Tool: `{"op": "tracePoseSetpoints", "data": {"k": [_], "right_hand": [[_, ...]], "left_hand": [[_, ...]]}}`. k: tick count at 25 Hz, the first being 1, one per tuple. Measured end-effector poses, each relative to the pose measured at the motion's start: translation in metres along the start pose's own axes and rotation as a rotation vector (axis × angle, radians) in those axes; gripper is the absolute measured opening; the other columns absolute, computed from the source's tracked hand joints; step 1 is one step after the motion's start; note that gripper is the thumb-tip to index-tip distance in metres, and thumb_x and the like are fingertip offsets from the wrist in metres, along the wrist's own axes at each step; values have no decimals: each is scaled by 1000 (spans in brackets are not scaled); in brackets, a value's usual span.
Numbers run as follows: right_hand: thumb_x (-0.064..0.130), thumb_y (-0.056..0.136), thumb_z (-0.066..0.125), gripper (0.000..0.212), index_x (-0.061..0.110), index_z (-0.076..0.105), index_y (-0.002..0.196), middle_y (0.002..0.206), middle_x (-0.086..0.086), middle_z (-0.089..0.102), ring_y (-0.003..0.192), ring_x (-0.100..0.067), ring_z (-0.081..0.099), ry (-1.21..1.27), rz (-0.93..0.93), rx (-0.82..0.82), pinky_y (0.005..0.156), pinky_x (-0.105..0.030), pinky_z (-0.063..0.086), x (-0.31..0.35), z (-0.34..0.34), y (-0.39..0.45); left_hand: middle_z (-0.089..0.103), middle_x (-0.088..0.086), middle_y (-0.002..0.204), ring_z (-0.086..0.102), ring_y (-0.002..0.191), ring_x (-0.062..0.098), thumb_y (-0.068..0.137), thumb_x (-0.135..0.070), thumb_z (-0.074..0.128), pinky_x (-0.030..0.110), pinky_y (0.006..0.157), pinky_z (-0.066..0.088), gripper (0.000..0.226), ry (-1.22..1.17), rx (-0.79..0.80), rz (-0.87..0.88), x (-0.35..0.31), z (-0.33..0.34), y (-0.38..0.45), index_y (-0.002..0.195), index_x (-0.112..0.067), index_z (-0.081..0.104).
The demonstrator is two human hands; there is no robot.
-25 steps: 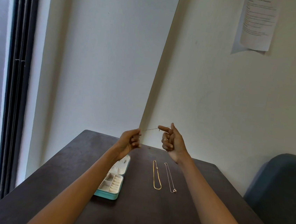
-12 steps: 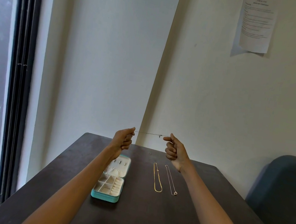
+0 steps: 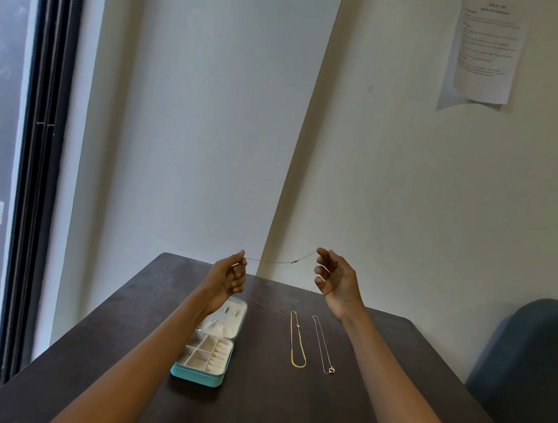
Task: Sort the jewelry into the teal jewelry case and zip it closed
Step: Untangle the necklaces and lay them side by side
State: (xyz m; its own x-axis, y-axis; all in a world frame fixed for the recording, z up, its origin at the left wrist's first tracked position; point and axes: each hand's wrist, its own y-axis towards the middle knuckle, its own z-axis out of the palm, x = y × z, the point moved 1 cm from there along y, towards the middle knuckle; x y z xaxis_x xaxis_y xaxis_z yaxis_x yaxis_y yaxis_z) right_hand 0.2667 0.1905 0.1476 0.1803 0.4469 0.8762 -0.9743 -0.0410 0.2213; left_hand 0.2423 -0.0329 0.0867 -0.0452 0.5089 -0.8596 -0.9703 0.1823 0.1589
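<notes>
Currently your left hand (image 3: 227,280) and right hand (image 3: 334,279) each pinch an end of a thin chain (image 3: 279,261) above the table (image 3: 267,410). Open case (image 3: 209,348) holds no jewelry visibly; gold chain (image 3: 297,340) and pendant necklace (image 3: 323,347) lie beside it, unsorted.

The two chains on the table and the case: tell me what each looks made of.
Left chain: yellow metal, gold-coloured and shiny; solid or plated can't be told.
Right chain: much finer metal, pale pinkish, with a small ring pendant at its near end.
Case: smooth teal shell, probably faux leather, with a matte cream lining that looks like soft velvety fabric.
</notes>
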Motion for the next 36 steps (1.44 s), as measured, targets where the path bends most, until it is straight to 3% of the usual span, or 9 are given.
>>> {"op": "tracePoseSetpoints", "data": {"k": [8, 12, 16, 20, 23, 27, 30, 33, 36], "right_hand": [[34, 99, 37, 38, 12, 61, 119, 106, -5, 71, 65, -16, 69, -31, 48, 150, 52, -21, 54, 3, 25, 4], [30, 100, 37, 35, 12, 62, 117, 106, -6, 70, 60, -14, 68, -119, 81, 185, 48, -19, 53, 1, 27, 4], [32, 100, 36, 38, 11, 62, 117, 108, -9, 68, 63, -14, 68, -144, 110, 217, 51, -20, 53, -7, 28, 1], [38, 100, 33, 45, 9, 62, 117, 103, -10, 71, 65, -13, 68, -124, 146, 229, 52, -21, 54, -8, 27, -3], [42, 99, 32, 49, 6, 61, 116, 101, -12, 71, 75, -19, 71, -62, 147, 246, 63, -26, 58, -3, 25, -2], [38, 98, 37, 42, 7, 65, 101, 100, -12, 71, 93, -25, 69, -4, 109, 204, 80, -33, 57, -2, 16, -4], [30, 96, 44, 33, 8, 61, 79, 93, -13, 71, 90, -26, 69, 32, 90, 164, 79, -35, 58, -4, 11, -10], [21, 92, 51, 21, 8, 57, 76, 90, -12, 71, 89, -24, 69, 40, 67, 134, 84, -36, 57, -6, 5, -12], [16, 92, 50, 19, 7, 58, 76, 90, -14, 71, 89, -24, 68, 86, 60, 111, 84, -36, 57, -10, 0, -15]], "left_hand": [[57, 5, 61, 57, 55, 16, 98, -38, 37, 27, 57, 51, 40, -31, 89, -54, 23, 1, -3, 79, -9, 56], [64, 15, 102, 66, 94, 28, 97, -21, 46, 38, 86, 53, 18, 91, 133, -71, 30, 14, 1, 107, -7, 51], [49, 10, 131, 48, 124, 27, 93, -18, 56, 42, 106, 39, 48, 246, 89, -11, 22, 42, 2, 136, -12, 36], [53, 14, 119, 56, 113, 26, 88, -13, 63, 37, 98, 48, 45, 366, 74, 85, 12, 64, 8, 125, -12, 37], [55, 12, 97, 59, 82, 17, 90, -3, 57, 24, 71, 54, 34, 418, 64, 73, 12, 72, 9, 114, -12, 34], [47, 8, 75, 40, 53, 10, 92, -17, 58, 16, 42, 37, 30, 503, -99, 33, 16, 74, 11, 109, -15, 33], [52, 8, 74, 42, 54, 11, 92, -23, 58, 18, 43, 35, 35, 507, -246, 71, 14, 72, 12, 117, -17, 34], [62, 8, 76, 49, 50, 12, 94, -20, 55, 18, 45, 44, 29, 451, -145, 111, 9, 73, 11, 119, -19, 41], [60, 9, 76, 53, 59, 16, 97, -25, 47, 23, 57, 49, 24, 357, -46, 33, 1, 72, 10, 94, -7, 62]]}}
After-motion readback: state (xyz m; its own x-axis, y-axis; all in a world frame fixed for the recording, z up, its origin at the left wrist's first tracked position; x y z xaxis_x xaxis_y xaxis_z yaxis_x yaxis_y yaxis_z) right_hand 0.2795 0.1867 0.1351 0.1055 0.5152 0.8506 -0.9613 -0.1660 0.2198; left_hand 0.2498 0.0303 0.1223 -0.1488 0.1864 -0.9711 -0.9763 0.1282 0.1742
